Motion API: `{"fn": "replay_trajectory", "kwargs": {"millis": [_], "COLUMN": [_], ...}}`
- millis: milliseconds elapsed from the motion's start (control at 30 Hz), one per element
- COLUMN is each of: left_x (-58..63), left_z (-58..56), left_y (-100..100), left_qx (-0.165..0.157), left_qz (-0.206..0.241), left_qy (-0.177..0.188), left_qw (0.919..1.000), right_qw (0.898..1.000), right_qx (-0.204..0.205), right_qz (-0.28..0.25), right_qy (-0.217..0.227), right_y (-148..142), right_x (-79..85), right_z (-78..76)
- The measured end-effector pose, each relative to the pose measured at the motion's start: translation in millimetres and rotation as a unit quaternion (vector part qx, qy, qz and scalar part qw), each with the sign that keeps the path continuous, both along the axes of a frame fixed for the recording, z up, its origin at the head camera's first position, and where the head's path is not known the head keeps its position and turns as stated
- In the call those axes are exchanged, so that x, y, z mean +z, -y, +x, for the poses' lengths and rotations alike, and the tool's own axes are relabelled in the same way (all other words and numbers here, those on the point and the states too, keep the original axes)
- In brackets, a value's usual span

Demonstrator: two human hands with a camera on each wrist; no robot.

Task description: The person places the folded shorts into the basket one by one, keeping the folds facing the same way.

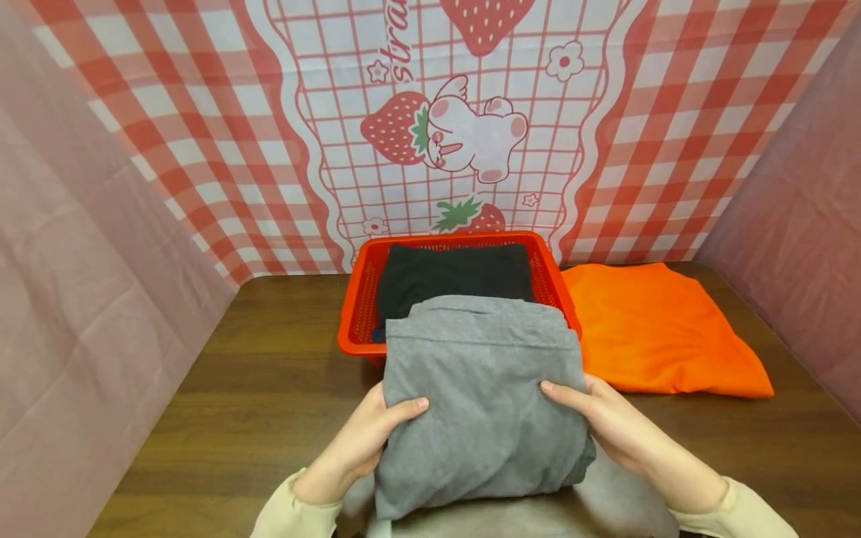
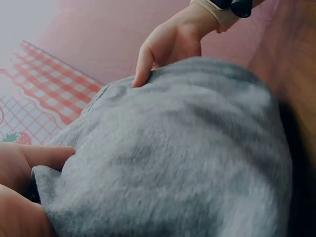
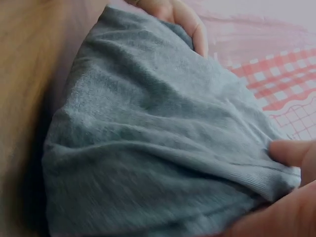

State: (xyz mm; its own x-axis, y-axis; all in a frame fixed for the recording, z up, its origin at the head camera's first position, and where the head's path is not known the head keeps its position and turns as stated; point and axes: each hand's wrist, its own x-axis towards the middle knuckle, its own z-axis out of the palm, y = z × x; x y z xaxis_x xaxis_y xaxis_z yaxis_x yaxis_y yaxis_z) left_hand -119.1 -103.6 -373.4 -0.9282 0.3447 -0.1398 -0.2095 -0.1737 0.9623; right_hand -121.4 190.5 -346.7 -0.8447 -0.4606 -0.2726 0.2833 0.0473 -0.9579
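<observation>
I log: left hand (image 1: 359, 437) and right hand (image 1: 622, 430) pinching folded grey garment (image 1: 484, 403) by its sides, before red basket (image 1: 347, 317) — black garment (image 1: 454, 273) already inside, grey not yet set down, orange cloth (image 1: 666, 329) outside.

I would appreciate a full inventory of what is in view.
Table: one, brown, underneath everything
Red basket: one, red, at the table's back
Black cloth: one, black, inside the basket
Small item: one, dark blue, basket's front-left corner
Orange cloth: one, orange, right of the basket
Grey cloth: one, grey, held before the basket
Backdrop: one, red-and-white, behind the table
Drapes: two, pink, both sides
Sleeves: two, cream, on both arms
Left fingers: one set, gripping the grey cloth's left
Right fingers: one set, gripping its right
</observation>
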Motion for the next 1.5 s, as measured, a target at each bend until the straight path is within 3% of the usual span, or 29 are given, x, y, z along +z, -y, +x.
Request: {"fn": "replay_trajectory", "kwargs": {"millis": [167, 333, 633, 800, 933, 1067, 1200, 1333, 1500], "left_x": [1.7, 4.2, 17.2, 21.0, 21.2, 21.1, 21.7, 22.9, 25.4], "left_z": [-4.9, -8.1, -16.8, -22.9, -25.5, -27.0, -29.7, -36.0, -41.3], "left_y": [-1, -1, 2, 3, 6, 9, 13, 15, 16], "left_qx": [0.035, 0.043, 0.061, 0.065, 0.067, 0.045, -0.002, -0.034, -0.036], "left_qz": [0.0, -0.032, -0.041, -0.025, -0.023, -0.016, -0.023, -0.03, -0.01], "left_qy": [0.01, -0.001, -0.008, 0.002, 0.015, 0.022, 0.004, -0.004, -0.002], "left_qw": [0.9993, 0.9985, 0.9973, 0.9976, 0.9974, 0.9986, 0.9997, 0.999, 0.9993], "right_qw": [0.997, 0.999, 1.0, 0.996, 0.988, 0.985, 0.985, 0.981, 0.969], "right_qx": [0.016, 0.033, -0.028, -0.024, -0.003, -0.014, -0.033, 0.011, 0.098], "right_qz": [0.058, 0.021, -0.005, -0.07, -0.141, -0.16, -0.159, -0.192, -0.229], "right_qy": [-0.045, -0.033, 0.001, 0.039, 0.066, 0.067, 0.051, 0.033, 0.002], "right_y": [3, 4, 6, 3, 0, -2, -3, -6, -12], "right_x": [4.0, 4.8, 13.4, 16.8, 17.6, 18.2, 18.1, 18.6, 18.0], "right_z": [-1.0, -4.2, -16.6, -21.6, -23.9, -26.3, -29.2, -32.4, -38.4]}}
